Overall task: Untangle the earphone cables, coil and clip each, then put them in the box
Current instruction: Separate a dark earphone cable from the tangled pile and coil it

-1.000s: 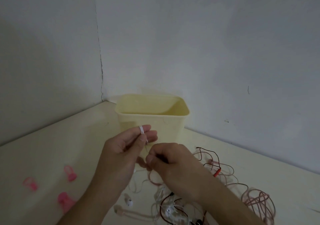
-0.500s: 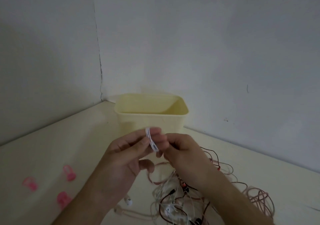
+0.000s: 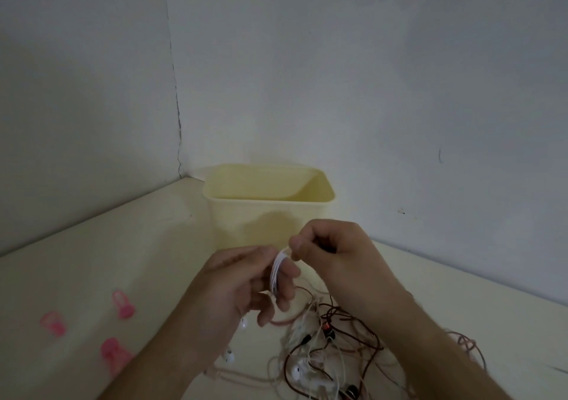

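My left hand (image 3: 242,279) has several turns of a white earphone cable (image 3: 275,272) wound around its fingers. My right hand (image 3: 333,246) pinches that cable just above the coil, thumb and forefinger together. Below both hands lies a tangle of earphone cables (image 3: 325,347), white, dark red and pink, with white earbuds (image 3: 296,370) showing. The pale yellow box (image 3: 267,206) stands open-topped behind the hands, near the wall corner. Three pink clips lie on the table at the left: one (image 3: 123,304), another (image 3: 53,322) and a third (image 3: 113,352).
A pink coiled cable (image 3: 464,346) lies at the right, partly hidden by my right forearm. White walls meet in a corner behind the box. The cream table (image 3: 92,261) stretches to the left of the hands.
The white coil on my left fingers has grown from one turn to several. My right hand rose from below the left hand to above the coil, drawing the cable along.
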